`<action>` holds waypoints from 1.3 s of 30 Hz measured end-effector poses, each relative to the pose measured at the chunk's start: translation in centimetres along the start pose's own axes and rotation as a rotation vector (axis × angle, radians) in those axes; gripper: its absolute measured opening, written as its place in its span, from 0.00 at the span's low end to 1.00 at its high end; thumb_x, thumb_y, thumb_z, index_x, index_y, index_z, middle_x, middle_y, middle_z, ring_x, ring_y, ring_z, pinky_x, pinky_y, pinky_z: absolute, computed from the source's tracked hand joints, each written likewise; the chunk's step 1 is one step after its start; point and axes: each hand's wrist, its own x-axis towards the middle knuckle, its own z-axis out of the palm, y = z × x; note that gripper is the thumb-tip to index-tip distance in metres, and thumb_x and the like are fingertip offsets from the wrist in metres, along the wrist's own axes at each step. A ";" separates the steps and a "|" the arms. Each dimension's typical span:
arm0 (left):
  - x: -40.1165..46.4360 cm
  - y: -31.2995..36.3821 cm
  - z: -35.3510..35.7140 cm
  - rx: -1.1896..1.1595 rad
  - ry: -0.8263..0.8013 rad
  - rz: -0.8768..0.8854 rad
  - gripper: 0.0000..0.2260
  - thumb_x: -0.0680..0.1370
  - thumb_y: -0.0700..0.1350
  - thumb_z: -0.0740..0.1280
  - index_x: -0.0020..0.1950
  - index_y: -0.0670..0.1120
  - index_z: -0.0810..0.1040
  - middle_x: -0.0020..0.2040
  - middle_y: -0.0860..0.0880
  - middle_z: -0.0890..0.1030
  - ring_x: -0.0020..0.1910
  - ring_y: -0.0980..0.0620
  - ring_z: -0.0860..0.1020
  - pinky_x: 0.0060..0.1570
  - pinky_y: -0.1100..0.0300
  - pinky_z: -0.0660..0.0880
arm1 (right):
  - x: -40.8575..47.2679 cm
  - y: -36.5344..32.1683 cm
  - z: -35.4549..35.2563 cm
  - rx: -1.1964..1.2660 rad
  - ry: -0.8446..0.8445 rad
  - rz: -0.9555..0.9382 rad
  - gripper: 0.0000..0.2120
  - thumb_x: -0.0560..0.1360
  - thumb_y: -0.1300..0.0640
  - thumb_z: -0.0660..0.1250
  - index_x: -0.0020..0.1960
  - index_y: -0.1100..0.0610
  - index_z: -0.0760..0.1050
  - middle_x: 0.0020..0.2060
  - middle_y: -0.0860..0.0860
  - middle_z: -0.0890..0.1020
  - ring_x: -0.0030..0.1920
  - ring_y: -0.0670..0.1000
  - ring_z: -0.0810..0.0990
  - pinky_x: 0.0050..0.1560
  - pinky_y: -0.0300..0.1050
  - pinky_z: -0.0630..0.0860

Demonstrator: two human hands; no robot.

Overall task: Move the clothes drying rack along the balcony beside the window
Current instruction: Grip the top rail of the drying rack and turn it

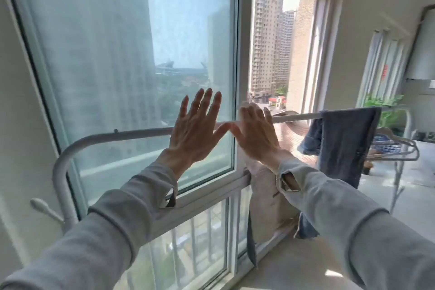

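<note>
The clothes drying rack (131,132) stands beside the window (131,54), its white top bar running left to right along the glass, the long axis parallel to the pane; the left end curves down into an upright. We hold our left hand (195,132) and right hand (255,133) flat in front of the bar's middle, fingers spread apart, thumbs nearly touching; whether the palms press the bar we cannot tell. Right of our hands one dark blue garment (343,146) hangs over the bar, and one pale cloth (266,198) hangs lower. Farther right are white hangers (397,146), too blurred to count.
</note>
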 end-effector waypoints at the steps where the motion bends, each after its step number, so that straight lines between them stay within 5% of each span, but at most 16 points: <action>1: -0.9 -1.1 -0.5 0.053 -0.021 -0.049 0.35 0.81 0.65 0.47 0.79 0.42 0.57 0.79 0.39 0.61 0.79 0.41 0.56 0.75 0.40 0.50 | 0.2 -1.0 0.6 0.024 -0.001 -0.038 0.25 0.81 0.40 0.56 0.65 0.61 0.69 0.64 0.60 0.76 0.66 0.60 0.72 0.70 0.63 0.61; 4: -3.8 -4.8 -1.9 0.214 -0.024 -0.111 0.30 0.82 0.62 0.49 0.60 0.40 0.78 0.60 0.37 0.81 0.64 0.38 0.76 0.67 0.43 0.64 | 0.6 -4.0 1.3 0.049 0.042 -0.093 0.24 0.81 0.39 0.54 0.52 0.59 0.75 0.48 0.58 0.81 0.50 0.59 0.78 0.59 0.58 0.69; 6: -5.9 -7.5 -3.2 0.261 0.016 -0.130 0.28 0.82 0.61 0.51 0.45 0.41 0.80 0.43 0.39 0.84 0.45 0.38 0.80 0.54 0.45 0.70 | 1.3 -5.7 1.6 0.108 0.067 -0.138 0.24 0.80 0.38 0.54 0.43 0.57 0.74 0.37 0.54 0.78 0.39 0.57 0.77 0.48 0.54 0.71; 8: -7.8 -10.0 -4.2 0.276 0.063 -0.139 0.28 0.81 0.61 0.53 0.39 0.40 0.79 0.36 0.39 0.82 0.37 0.39 0.79 0.46 0.46 0.71 | 1.9 -6.5 1.6 0.129 0.067 -0.201 0.25 0.78 0.34 0.54 0.36 0.54 0.68 0.29 0.50 0.72 0.31 0.54 0.74 0.39 0.50 0.70; 14: -13.5 -15.6 -5.5 0.131 0.232 -0.277 0.25 0.79 0.66 0.57 0.46 0.43 0.71 0.36 0.45 0.77 0.30 0.44 0.75 0.30 0.54 0.71 | 3.0 -7.6 1.6 0.032 0.058 -0.274 0.33 0.74 0.26 0.51 0.26 0.53 0.62 0.19 0.46 0.65 0.22 0.51 0.71 0.30 0.42 0.62; 17: -15.3 -18.2 -5.2 -0.110 0.288 -0.416 0.28 0.76 0.70 0.59 0.37 0.44 0.71 0.27 0.50 0.72 0.22 0.48 0.72 0.26 0.60 0.64 | 3.4 -7.7 1.3 0.007 0.083 -0.302 0.38 0.74 0.25 0.47 0.24 0.56 0.66 0.17 0.46 0.63 0.19 0.49 0.66 0.28 0.39 0.57; 19: -16.0 -19.5 -4.4 -0.312 0.285 -0.523 0.33 0.73 0.71 0.62 0.30 0.41 0.72 0.23 0.44 0.72 0.21 0.42 0.74 0.25 0.56 0.67 | 3.5 -7.7 1.0 -0.016 0.103 -0.319 0.40 0.74 0.25 0.45 0.23 0.57 0.67 0.17 0.45 0.62 0.18 0.46 0.63 0.28 0.38 0.54; 23: -16.4 -19.8 -2.2 -0.685 0.251 -0.796 0.36 0.67 0.74 0.66 0.26 0.39 0.72 0.19 0.44 0.72 0.16 0.46 0.75 0.16 0.62 0.68 | 4.0 -7.2 1.2 -0.050 0.100 -0.327 0.36 0.75 0.26 0.47 0.22 0.53 0.59 0.16 0.45 0.61 0.17 0.43 0.60 0.28 0.36 0.54; 28: -13.1 -17.9 0.5 -0.813 0.192 -0.794 0.35 0.65 0.74 0.67 0.26 0.40 0.71 0.15 0.50 0.70 0.13 0.51 0.72 0.14 0.65 0.66 | 4.4 -3.2 1.1 -0.122 0.069 -0.282 0.38 0.75 0.26 0.47 0.22 0.54 0.63 0.16 0.47 0.63 0.18 0.49 0.65 0.30 0.42 0.63; 32: -10.3 -15.1 3.1 -0.902 0.157 -0.787 0.35 0.64 0.74 0.68 0.25 0.41 0.69 0.15 0.51 0.68 0.13 0.50 0.71 0.13 0.63 0.66 | 4.1 1.4 1.3 -0.242 0.073 -0.242 0.38 0.76 0.29 0.51 0.27 0.59 0.74 0.20 0.54 0.73 0.22 0.54 0.73 0.28 0.39 0.54; 39: -7.9 -13.6 5.3 -0.960 0.097 -0.760 0.34 0.67 0.70 0.69 0.26 0.38 0.72 0.21 0.42 0.72 0.14 0.50 0.72 0.15 0.62 0.69 | 4.8 3.0 2.7 -0.148 0.048 -0.108 0.36 0.73 0.26 0.46 0.23 0.54 0.63 0.19 0.49 0.66 0.20 0.49 0.65 0.28 0.40 0.56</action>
